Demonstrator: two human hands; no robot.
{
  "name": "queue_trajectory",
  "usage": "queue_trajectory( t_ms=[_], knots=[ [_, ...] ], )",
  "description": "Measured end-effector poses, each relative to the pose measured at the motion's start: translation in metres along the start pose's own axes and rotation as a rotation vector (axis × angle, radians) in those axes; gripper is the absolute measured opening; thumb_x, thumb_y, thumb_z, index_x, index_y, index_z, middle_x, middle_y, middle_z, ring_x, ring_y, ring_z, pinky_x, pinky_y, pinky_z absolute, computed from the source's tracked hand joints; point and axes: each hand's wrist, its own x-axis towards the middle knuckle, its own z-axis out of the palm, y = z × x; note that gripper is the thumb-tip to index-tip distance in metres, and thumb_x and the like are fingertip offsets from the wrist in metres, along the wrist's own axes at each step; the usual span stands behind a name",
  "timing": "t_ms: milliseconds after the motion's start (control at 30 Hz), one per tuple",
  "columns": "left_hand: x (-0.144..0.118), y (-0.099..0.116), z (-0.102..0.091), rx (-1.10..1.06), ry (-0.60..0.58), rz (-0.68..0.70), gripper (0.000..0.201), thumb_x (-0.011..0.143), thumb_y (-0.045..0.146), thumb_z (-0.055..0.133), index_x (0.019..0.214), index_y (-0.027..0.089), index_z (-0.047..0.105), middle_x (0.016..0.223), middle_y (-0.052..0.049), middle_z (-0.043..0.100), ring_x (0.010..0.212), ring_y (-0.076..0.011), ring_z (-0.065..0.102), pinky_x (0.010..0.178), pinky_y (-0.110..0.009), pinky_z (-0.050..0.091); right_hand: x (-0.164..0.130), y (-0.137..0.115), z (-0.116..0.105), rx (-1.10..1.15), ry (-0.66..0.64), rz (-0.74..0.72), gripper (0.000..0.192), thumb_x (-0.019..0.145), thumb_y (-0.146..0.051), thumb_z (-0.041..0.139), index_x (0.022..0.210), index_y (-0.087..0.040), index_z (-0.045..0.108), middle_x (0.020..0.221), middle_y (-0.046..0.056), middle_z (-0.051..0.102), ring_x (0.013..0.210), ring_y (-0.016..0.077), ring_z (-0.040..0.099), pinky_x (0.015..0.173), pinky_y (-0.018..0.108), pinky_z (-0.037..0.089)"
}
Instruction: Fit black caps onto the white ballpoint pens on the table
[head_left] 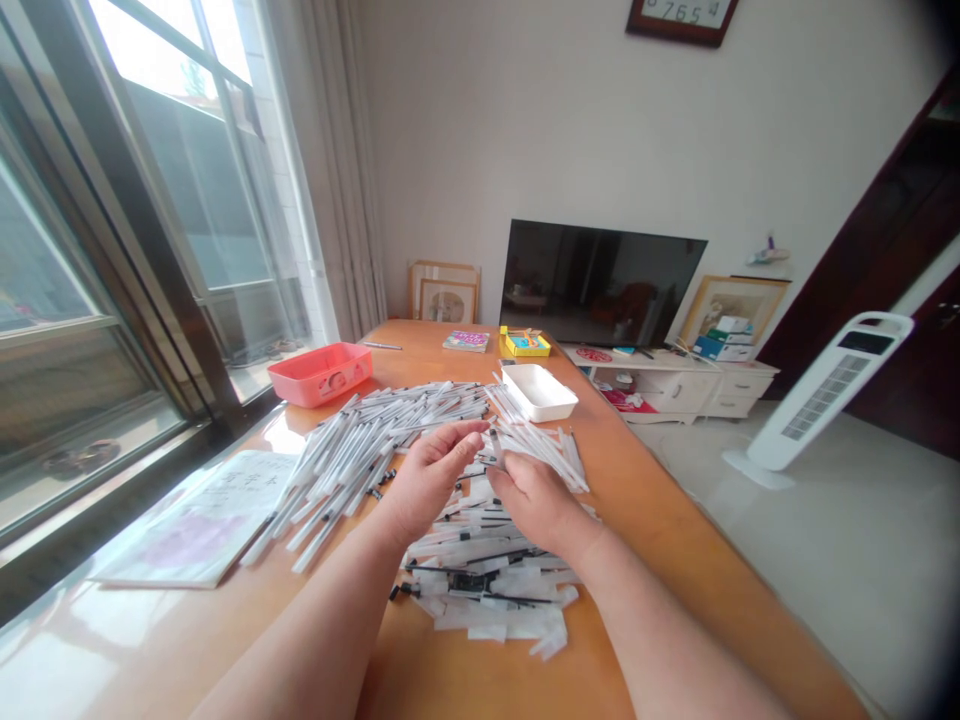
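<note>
My left hand (437, 470) and my right hand (538, 492) are close together over the middle of the table. A pen (494, 447) with a clear barrel and a dark end stands up from my right hand's grip. The left thumb and fingertips are pinched together just beside it; what they hold, if anything, is too small to make out. Behind and left of the hands lies a large heap of white pens (349, 450) with black ends. Below the hands is a pile of clear sleeves, white tubes and black pen parts (487, 585). Several small black caps (379, 487) lie by the left hand.
A pink basket (322, 378) stands at the table's left edge, and a white tray (541, 393) near the right edge. A notebook (202, 520) lies at left. Farther back are a yellow box (526, 345) and a booklet (466, 341). A window flanks the left side.
</note>
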Motion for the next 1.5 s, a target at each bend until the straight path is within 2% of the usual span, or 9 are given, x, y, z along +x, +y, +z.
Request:
queue_trajectory(
  t_ms=[167, 367, 500, 767, 867, 1100, 1200, 1333, 1500],
  knots=[
    [0.001, -0.005, -0.001, -0.082, -0.02, -0.005, 0.034, 0.083, 0.044, 0.075, 0.102, 0.015, 0.075, 0.094, -0.006, 0.073, 0.084, -0.0174, 0.061, 0.078, -0.028, 0.046, -0.002, -0.005, 0.0, 0.044, -0.05, -0.023, 0.023, 0.097, -0.034, 0.053, 0.077, -0.024, 0.056, 0.076, 0.002, 0.064, 0.074, 0.0202, 0.055, 0.069, 0.032, 0.04],
    [0.009, -0.015, -0.015, -0.225, 0.101, -0.015, 0.027, 0.082, 0.04, 0.075, 0.096, 0.017, 0.07, 0.079, -0.001, 0.065, 0.071, -0.0117, 0.055, 0.07, -0.026, 0.044, -0.002, -0.004, -0.004, 0.327, -0.153, 0.101, 0.045, 0.103, -0.052, 0.041, 0.075, -0.022, 0.059, 0.074, 0.001, 0.063, 0.073, 0.0185, 0.057, 0.07, 0.03, 0.042],
    [0.011, -0.015, -0.022, -0.194, 0.12, 0.006, 0.025, 0.082, 0.038, 0.075, 0.092, 0.016, 0.069, 0.079, -0.002, 0.065, 0.072, -0.012, 0.056, 0.071, -0.026, 0.044, -0.001, 0.0, -0.003, 0.403, -0.161, 0.135, 0.043, 0.101, -0.052, 0.044, 0.074, -0.022, 0.06, 0.074, 0.001, 0.063, 0.073, 0.0188, 0.057, 0.072, 0.031, 0.043],
    [0.011, -0.02, -0.019, -0.071, 0.181, 0.004, 0.025, 0.083, 0.041, 0.07, 0.082, 0.018, 0.062, 0.075, 0.0, 0.062, 0.068, -0.0121, 0.053, 0.068, -0.025, 0.042, 0.001, 0.002, -0.003, 0.068, 0.065, -0.018, 0.019, 0.097, -0.037, 0.057, 0.087, -0.025, 0.068, 0.076, 0.002, 0.066, 0.074, 0.0214, 0.058, 0.069, 0.032, 0.039],
    [0.011, -0.02, -0.022, 0.143, 0.197, 0.027, 0.025, 0.087, 0.044, 0.063, 0.082, 0.019, 0.06, 0.07, 0.001, 0.058, 0.064, -0.0126, 0.049, 0.063, -0.025, 0.039, 0.001, 0.003, -0.003, 0.025, 0.06, -0.043, 0.016, 0.097, -0.032, 0.057, 0.089, -0.025, 0.069, 0.078, 0.003, 0.067, 0.076, 0.0216, 0.059, 0.069, 0.032, 0.039],
    [0.012, -0.013, -0.034, 0.685, 0.068, 0.239, 0.033, 0.096, 0.043, 0.049, 0.072, 0.021, 0.044, 0.066, 0.003, 0.044, 0.065, -0.0135, 0.039, 0.062, -0.026, 0.033, 0.002, 0.01, -0.005, -0.072, 0.051, -0.093, 0.014, 0.097, -0.026, 0.058, 0.086, -0.023, 0.067, 0.08, 0.003, 0.067, 0.078, 0.0202, 0.061, 0.07, 0.03, 0.041],
    [0.014, -0.018, -0.036, 0.819, 0.074, 0.223, 0.039, 0.099, 0.047, 0.044, 0.069, 0.022, 0.039, 0.063, 0.003, 0.041, 0.062, -0.0136, 0.036, 0.06, -0.026, 0.03, 0.003, 0.012, -0.004, -0.122, 0.053, -0.129, 0.012, 0.096, -0.024, 0.06, 0.086, -0.023, 0.066, 0.083, 0.003, 0.068, 0.081, 0.0197, 0.062, 0.074, 0.03, 0.043],
    [0.014, -0.025, -0.038, 0.836, 0.111, 0.099, 0.048, 0.099, 0.057, 0.036, 0.068, 0.022, 0.044, 0.061, 0.002, 0.046, 0.058, -0.0142, 0.039, 0.058, -0.027, 0.03, 0.004, 0.014, -0.002, -0.143, 0.056, -0.138, 0.006, 0.094, -0.023, 0.063, 0.089, -0.023, 0.067, 0.087, 0.003, 0.069, 0.085, 0.0203, 0.063, 0.079, 0.031, 0.045],
    [0.013, -0.023, -0.036, 0.638, 0.08, 0.03, 0.047, 0.099, 0.059, 0.035, 0.078, 0.021, 0.053, 0.068, 0.0, 0.058, 0.06, -0.0148, 0.05, 0.06, -0.026, 0.038, 0.004, 0.016, -0.003, -0.156, 0.053, -0.104, 0.006, 0.094, -0.024, 0.063, 0.09, -0.023, 0.068, 0.087, 0.004, 0.07, 0.085, 0.021, 0.064, 0.078, 0.032, 0.046]
  ],
)
